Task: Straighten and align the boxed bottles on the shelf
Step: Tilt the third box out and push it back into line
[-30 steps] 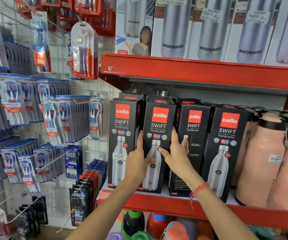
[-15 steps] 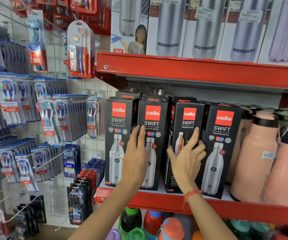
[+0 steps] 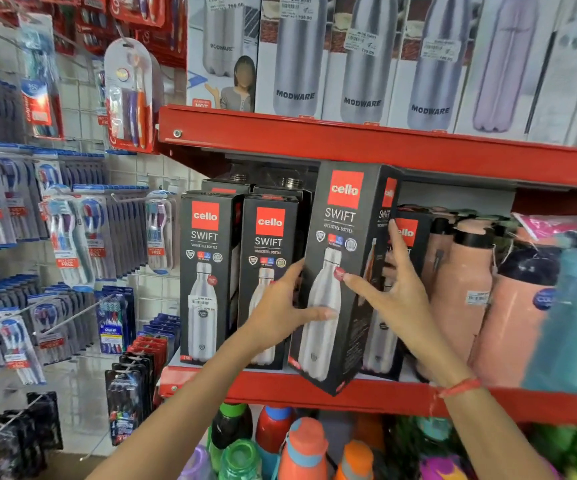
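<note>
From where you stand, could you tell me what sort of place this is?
Most likely a retail shop aisle: red shelves stocked with price-stickered Modware bottle boxes and Cello Swift boxes, beside a wall grid hung with packaged toothbrushes.

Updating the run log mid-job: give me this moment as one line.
phase: aligning | left hand: gripping tilted Cello box | right hand: on same box | box: pulled forward past shelf edge
</note>
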`<state>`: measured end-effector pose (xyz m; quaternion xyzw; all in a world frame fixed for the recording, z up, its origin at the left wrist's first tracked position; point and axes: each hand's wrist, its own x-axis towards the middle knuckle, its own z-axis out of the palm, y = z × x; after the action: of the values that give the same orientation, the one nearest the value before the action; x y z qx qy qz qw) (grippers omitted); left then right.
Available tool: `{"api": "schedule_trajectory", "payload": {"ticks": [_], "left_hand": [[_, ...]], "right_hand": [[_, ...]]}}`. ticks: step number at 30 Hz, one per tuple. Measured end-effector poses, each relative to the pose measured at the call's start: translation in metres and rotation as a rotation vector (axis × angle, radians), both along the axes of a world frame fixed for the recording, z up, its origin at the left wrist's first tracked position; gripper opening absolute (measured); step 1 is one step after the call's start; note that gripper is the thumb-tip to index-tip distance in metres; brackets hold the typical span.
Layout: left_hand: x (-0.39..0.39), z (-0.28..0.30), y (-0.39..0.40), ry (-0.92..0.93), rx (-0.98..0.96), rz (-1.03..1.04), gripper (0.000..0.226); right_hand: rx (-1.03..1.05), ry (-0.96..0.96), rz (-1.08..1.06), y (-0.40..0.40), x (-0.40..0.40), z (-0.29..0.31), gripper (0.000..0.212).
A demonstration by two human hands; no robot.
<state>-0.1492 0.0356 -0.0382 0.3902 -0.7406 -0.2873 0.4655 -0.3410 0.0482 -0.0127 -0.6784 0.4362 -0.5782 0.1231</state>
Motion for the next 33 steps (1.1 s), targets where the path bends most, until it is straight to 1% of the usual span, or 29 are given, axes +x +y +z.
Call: {"api": "schedule_trajectory", "payload": {"ticks": [1, 3, 6, 8, 10, 16, 20, 25, 30, 32, 33], "left_hand": [[-0.001, 0.000, 0.001, 0.020, 0.006, -0.052, 0.084], [-0.005, -0.003, 0.002, 0.059, -0.016, -0.047, 0.091], [-0.017, -0.004, 0.003, 0.033, -0.090, 0.112, 0.107], [-0.026, -0.006, 0.000, -0.027, -0.149, 0.238, 0.108], [-0.035, -0.008, -0.007, -0.040, -0.159, 0.308, 0.107], [-0.051, -0.020, -0.028, -0.007, -0.030, 0.399, 0.100], [-0.053, -0.029, -0.038, -0.039, -0.006, 0.431, 0.097], [-0.055, -0.036, -0.042, -0.092, 0.060, 0.454, 0.096], [-0.040, -0.035, -0.029, -0.155, 0.054, 0.404, 0.090], [-0.023, -0.033, -0.015, -0.161, -0.013, 0.348, 0.085], [-0.010, -0.032, -0.007, -0.134, -0.063, 0.328, 0.077]], "right_hand": [[0.042, -0.014, 0.065, 0.001, -0.005, 0.000, 0.106], [0.100, -0.020, 0.167, -0.001, -0.013, 0.000, 0.106], [0.201, -0.041, 0.312, -0.010, -0.017, 0.003, 0.104], [0.261, -0.003, 0.341, -0.021, -0.017, 0.008, 0.097], [0.285, 0.036, 0.313, -0.033, -0.015, 0.012, 0.093], [0.293, 0.175, 0.112, -0.054, 0.002, 0.013, 0.097], [0.281, 0.193, 0.027, -0.061, 0.010, 0.003, 0.098], [0.302, 0.216, -0.049, -0.061, 0.016, -0.005, 0.092], [0.255, 0.118, -0.075, -0.046, 0.033, -0.004, 0.084], [0.183, 0.043, -0.144, -0.034, 0.048, -0.010, 0.083], [0.115, 0.014, -0.190, -0.027, 0.056, -0.014, 0.080]]}}
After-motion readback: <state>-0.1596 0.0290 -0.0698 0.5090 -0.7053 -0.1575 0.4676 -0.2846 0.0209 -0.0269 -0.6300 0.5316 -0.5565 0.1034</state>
